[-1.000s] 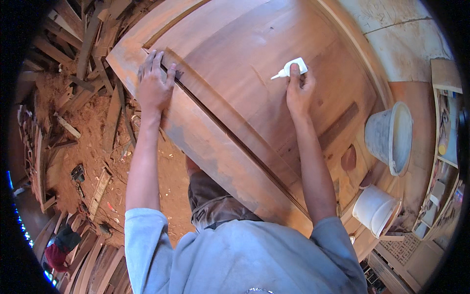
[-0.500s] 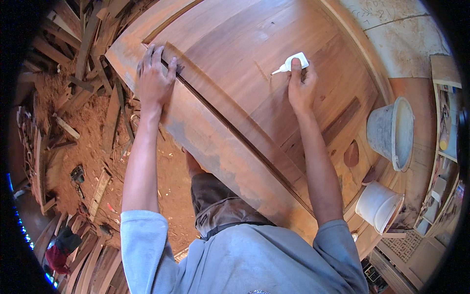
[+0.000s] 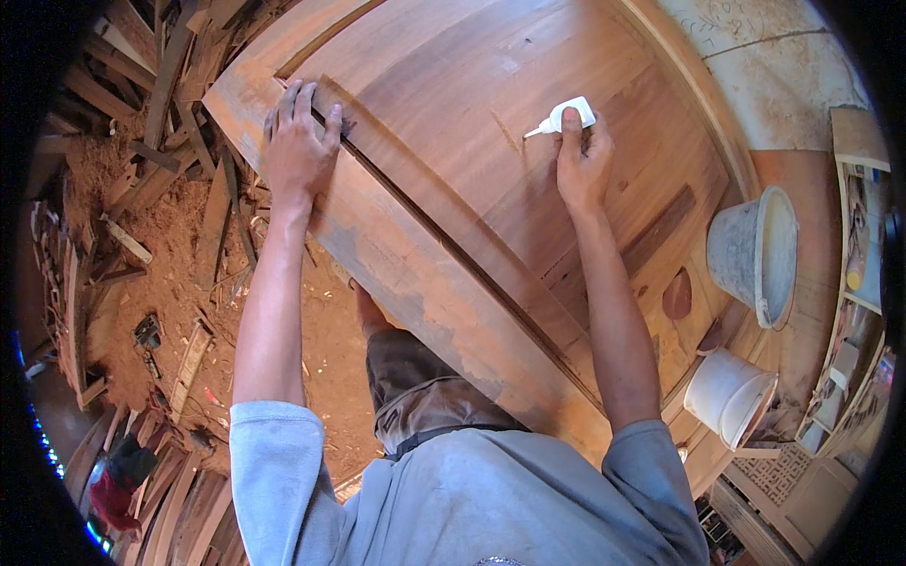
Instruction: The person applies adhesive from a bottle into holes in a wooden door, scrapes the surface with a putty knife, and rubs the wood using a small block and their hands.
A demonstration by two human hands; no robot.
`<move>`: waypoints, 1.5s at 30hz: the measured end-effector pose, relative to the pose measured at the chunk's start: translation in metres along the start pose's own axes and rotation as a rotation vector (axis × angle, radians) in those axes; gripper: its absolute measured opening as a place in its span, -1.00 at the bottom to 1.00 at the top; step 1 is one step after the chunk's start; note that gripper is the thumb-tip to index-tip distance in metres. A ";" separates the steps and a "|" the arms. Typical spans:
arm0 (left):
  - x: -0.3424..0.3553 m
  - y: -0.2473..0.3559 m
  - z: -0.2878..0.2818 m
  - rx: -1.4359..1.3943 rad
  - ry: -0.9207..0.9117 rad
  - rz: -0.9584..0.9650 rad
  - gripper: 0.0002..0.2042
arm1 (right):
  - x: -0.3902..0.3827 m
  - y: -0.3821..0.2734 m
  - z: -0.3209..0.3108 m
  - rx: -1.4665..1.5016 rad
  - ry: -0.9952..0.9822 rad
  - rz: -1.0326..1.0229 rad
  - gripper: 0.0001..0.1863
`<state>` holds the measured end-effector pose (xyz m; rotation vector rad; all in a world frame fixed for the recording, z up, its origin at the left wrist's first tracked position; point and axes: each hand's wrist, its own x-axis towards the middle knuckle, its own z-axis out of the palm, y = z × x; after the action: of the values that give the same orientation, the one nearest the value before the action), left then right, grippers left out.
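A large wooden panel [image 3: 425, 85] with a raised frame, like a door, lies in front of me. My right hand [image 3: 583, 170] grips a small white glue bottle [image 3: 573, 114], thumb on its side. The bottle's thin nozzle points left and down, its tip close to a narrow crack-like line in the panel; whether it touches I cannot tell. On the frame rail [image 3: 406, 274] at the left rests my left hand [image 3: 304, 146], fingers spread over the rail's inner edge beside a dark smudge. Nothing shows in that hand.
At the right stand a grey bucket [image 3: 741, 250] and a white bucket [image 3: 722, 396], near a shelf [image 3: 854, 245] of small items. Scrap wood [image 3: 175, 123] is piled on the sawdust-covered floor [image 3: 274, 330] to the left. A dark patch and an oval knot mark the panel's right part.
The bottle's nozzle tip has shifted slightly upward along the crack-like line, with small motion of my right hand. My left hand stays on the rail.
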<state>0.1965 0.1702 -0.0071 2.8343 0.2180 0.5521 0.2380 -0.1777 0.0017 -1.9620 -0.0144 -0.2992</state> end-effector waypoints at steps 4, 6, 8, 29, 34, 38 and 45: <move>0.000 0.002 -0.001 0.001 -0.008 -0.013 -0.46 | 0.000 0.004 0.001 -0.002 0.019 0.002 -0.61; 0.000 0.002 -0.001 0.006 -0.010 -0.015 -0.46 | 0.000 0.001 0.001 -0.012 0.012 0.006 -0.61; 0.000 0.002 -0.001 0.012 -0.008 -0.018 -0.46 | 0.000 -0.001 0.000 0.000 0.005 0.002 -0.60; 0.000 0.002 -0.001 0.014 0.016 -0.001 -0.48 | -0.001 -0.006 -0.001 -0.017 -0.010 -0.010 -0.58; 0.001 0.003 -0.001 -0.001 0.008 -0.007 -0.48 | -0.002 -0.004 0.002 0.050 0.003 0.040 -0.62; 0.001 0.004 -0.004 0.007 0.007 -0.008 -0.47 | -0.001 -0.008 -0.002 0.028 -0.031 0.031 -0.65; 0.000 0.002 -0.001 0.009 0.005 -0.009 -0.47 | -0.001 -0.012 -0.002 0.021 -0.031 0.031 -0.66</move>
<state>0.1964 0.1685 -0.0056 2.8393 0.2341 0.5578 0.2350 -0.1744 0.0126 -1.9439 -0.0078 -0.2473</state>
